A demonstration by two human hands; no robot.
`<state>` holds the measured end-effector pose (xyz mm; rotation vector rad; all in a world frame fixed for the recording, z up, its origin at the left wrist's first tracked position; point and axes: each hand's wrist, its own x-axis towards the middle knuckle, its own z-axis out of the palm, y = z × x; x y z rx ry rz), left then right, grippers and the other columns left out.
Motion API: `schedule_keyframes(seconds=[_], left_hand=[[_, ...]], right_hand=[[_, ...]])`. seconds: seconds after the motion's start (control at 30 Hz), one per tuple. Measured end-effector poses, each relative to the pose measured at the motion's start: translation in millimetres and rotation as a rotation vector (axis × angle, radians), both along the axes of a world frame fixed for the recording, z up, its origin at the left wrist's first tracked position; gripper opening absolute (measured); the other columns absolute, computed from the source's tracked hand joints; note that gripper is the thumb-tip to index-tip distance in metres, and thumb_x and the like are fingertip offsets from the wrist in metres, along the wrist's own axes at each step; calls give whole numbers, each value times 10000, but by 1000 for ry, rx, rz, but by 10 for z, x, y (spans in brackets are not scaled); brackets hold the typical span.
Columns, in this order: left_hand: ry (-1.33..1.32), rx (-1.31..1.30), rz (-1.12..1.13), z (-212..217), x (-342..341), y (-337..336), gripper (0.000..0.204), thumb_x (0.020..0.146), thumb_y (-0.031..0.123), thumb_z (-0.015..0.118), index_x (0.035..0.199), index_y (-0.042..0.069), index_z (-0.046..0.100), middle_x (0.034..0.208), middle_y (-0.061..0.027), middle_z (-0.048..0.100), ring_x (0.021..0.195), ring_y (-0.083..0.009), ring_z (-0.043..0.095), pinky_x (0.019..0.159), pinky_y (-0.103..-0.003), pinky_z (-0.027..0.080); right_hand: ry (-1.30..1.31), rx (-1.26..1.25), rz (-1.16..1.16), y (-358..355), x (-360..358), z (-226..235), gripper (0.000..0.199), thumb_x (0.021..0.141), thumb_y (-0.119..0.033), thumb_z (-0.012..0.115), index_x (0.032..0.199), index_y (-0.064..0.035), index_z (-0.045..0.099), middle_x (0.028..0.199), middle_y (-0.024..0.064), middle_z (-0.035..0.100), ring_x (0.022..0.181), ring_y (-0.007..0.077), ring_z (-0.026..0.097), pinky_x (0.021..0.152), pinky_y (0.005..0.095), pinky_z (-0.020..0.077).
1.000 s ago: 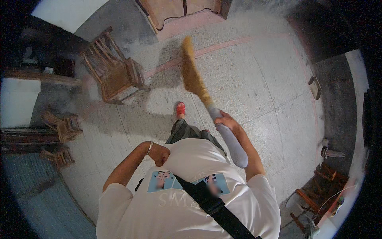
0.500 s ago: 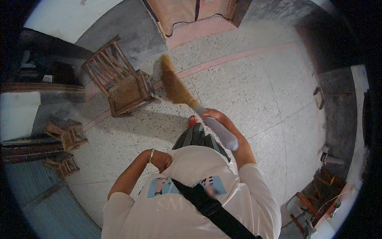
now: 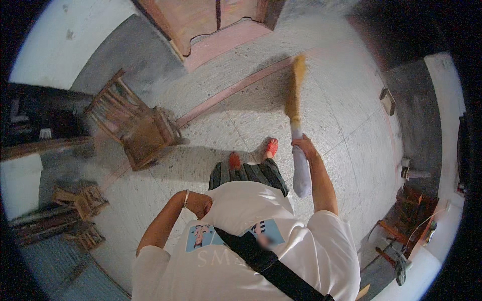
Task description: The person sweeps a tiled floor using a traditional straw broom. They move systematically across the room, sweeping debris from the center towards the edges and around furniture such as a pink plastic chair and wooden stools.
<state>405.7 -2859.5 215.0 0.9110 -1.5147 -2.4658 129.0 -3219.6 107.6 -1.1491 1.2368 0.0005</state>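
Note:
My right hand [image 3: 306, 145] is wrapped round the pale lilac handle of a soft grass broom [image 3: 295, 100], just below its yellow-brown bristles. The broom points away from me over the speckled floor, its handle end hanging near my right forearm. Whether the bristle tip touches the floor I cannot tell. At my waist on the left, my left hand [image 3: 201, 204] is curled closed against my white shirt [image 3: 246, 200], a bangle on its wrist. Its fingertips are hidden, so anything inside them is out of sight.
A wooden chair [image 3: 143, 133] stands ahead on the left, with small wooden stools [image 3: 88, 200] nearer. A doorway with a pink sill [image 3: 226, 42] lies at the far side. Wooden furniture [image 3: 409, 215] stands along the right wall. My feet wear red footwear [image 3: 271, 146].
The broom has swung from the far left to the right, and my right hand moved right with it. Both my feet now show. My left hand stays at my waist.

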Motion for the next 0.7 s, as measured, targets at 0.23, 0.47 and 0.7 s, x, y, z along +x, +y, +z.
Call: schedule_keyframes(seconds=[0.23, 0.47, 0.7], left_hand=[[-3, 2, -42, 249, 0, -722, 120, 542, 60, 666, 640, 1, 630, 556, 3, 589, 503, -74, 454, 492, -281, 391], [-263, -338, -197, 348, -196, -1512, 228, 548, 100, 673, 737, -13, 615, 701, -105, 619, 621, -156, 544, 576, -323, 429], [-80, 93, -257, 265, -517, -2022, 179, 519, 41, 675, 675, -24, 614, 604, -24, 608, 523, -119, 488, 511, -304, 420]], right_hand=[[-196, 94, 212, 1, 88, -440, 501, 607, -138, 662, 1069, -40, 497, 741, 53, 581, 630, 148, 557, 563, 292, 471], [-85, 19, 373, -474, 57, 862, 434, 676, -196, 633, 1072, -50, 529, 876, 49, 561, 793, 148, 523, 718, 276, 426], [-451, -110, -324, -967, -859, 2512, 304, 852, -309, 490, 1062, -102, 561, 1141, 49, 498, 1071, 145, 430, 929, 252, 298]])
